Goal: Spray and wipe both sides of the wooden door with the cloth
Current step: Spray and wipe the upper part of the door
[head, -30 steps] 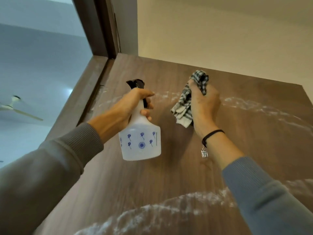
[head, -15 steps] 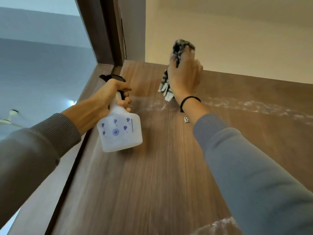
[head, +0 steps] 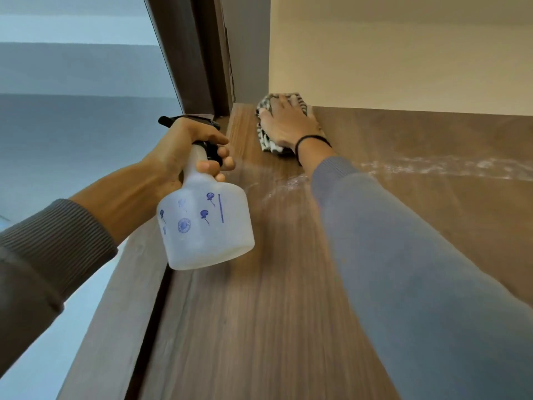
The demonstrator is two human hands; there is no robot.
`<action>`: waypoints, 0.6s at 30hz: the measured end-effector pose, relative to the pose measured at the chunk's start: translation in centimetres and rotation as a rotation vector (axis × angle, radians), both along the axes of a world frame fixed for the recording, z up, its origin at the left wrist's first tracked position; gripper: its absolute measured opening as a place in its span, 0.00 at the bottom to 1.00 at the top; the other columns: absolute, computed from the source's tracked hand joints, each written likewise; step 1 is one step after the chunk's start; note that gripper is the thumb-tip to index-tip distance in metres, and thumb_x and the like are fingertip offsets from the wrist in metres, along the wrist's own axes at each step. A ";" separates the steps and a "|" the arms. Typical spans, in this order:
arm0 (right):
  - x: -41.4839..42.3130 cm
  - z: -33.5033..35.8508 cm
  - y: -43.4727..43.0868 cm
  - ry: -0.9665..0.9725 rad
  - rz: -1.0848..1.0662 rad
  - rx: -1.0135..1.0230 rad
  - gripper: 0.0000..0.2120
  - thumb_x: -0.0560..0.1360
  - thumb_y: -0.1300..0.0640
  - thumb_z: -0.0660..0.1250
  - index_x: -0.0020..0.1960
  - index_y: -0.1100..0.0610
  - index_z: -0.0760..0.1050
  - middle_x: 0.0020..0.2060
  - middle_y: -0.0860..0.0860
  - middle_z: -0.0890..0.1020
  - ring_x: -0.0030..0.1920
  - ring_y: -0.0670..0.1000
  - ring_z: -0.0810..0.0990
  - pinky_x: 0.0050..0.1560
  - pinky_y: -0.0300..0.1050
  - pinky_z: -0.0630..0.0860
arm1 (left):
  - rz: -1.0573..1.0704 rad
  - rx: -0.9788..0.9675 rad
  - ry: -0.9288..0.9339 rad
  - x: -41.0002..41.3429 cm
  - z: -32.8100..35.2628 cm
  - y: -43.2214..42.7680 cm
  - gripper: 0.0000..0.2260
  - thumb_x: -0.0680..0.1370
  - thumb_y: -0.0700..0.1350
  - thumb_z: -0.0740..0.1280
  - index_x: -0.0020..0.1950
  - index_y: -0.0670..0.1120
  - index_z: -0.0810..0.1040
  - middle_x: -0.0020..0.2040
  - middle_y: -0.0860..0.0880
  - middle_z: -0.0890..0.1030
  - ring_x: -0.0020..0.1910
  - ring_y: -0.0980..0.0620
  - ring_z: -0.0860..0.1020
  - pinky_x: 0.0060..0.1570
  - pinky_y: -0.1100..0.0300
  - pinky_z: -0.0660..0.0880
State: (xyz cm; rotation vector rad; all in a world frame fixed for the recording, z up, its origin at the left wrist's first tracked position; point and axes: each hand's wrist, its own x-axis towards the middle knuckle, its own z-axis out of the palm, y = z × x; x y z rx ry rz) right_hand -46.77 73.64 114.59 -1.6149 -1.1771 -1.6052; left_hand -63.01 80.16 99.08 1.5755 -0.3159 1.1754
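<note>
Two-handed: pressing checked cloth (head: 268, 142) flat against wooden door (head: 259, 327) at its top left corner with right hand (head: 288, 125), fingers straight; gripping frosted spray bottle (head: 202, 232) by neck with left hand (head: 178, 148) beside door's left edge, fingers curling on trigger; showing only blue flower prints.

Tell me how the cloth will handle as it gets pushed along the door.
Probably floppy: the cloth bunches and droops below the right hand. Likely light: that flat hand alone pins it against the door.

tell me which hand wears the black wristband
The right hand, pressing the checked cloth; the left hand, gripping the spray bottle, has a bare wrist.
</note>
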 end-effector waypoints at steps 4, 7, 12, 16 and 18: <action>-3.1 0.1 1.8 -0.147 -0.013 -0.079 0.23 0.84 0.49 0.48 0.75 0.54 0.66 0.76 0.54 0.67 0.77 0.56 0.62 0.75 0.59 0.58 | 0.011 0.062 0.009 0.7 0.5 -0.5 0.10 0.78 0.43 0.62 0.36 0.44 0.70 0.34 0.47 0.75 0.19 0.58 0.64 0.22 0.67 0.70; -3.4 -2.3 0.9 -0.334 -0.038 -0.201 0.19 0.83 0.52 0.53 0.71 0.53 0.70 0.70 0.54 0.73 0.72 0.55 0.69 0.68 0.47 0.66 | -0.021 0.080 -0.035 1.6 0.9 -1.5 0.09 0.78 0.42 0.62 0.38 0.44 0.70 0.35 0.47 0.73 0.17 0.58 0.65 0.22 0.67 0.70; 0.3 -3.6 -1.6 -0.382 -0.013 -0.335 0.20 0.86 0.48 0.52 0.75 0.53 0.67 0.74 0.53 0.69 0.75 0.54 0.64 0.68 0.46 0.61 | -0.077 0.098 -0.065 1.8 1.1 -2.1 0.10 0.79 0.42 0.60 0.38 0.44 0.69 0.34 0.48 0.71 0.17 0.58 0.65 0.20 0.67 0.69; -0.4 0.0 -1.0 -0.224 -0.049 -0.125 0.25 0.85 0.46 0.49 0.78 0.56 0.62 0.78 0.55 0.63 0.77 0.57 0.62 0.70 0.53 0.62 | -0.020 0.098 -0.024 1.0 0.6 -1.3 0.08 0.76 0.44 0.63 0.37 0.46 0.70 0.33 0.49 0.73 0.19 0.58 0.64 0.21 0.69 0.69; -1.6 0.5 0.4 -0.225 -0.050 -0.099 0.24 0.84 0.47 0.50 0.78 0.54 0.64 0.78 0.53 0.64 0.78 0.55 0.61 0.73 0.54 0.60 | 0.005 0.109 -0.004 0.8 0.5 -1.1 0.08 0.77 0.44 0.62 0.38 0.46 0.70 0.33 0.49 0.74 0.19 0.58 0.64 0.21 0.69 0.69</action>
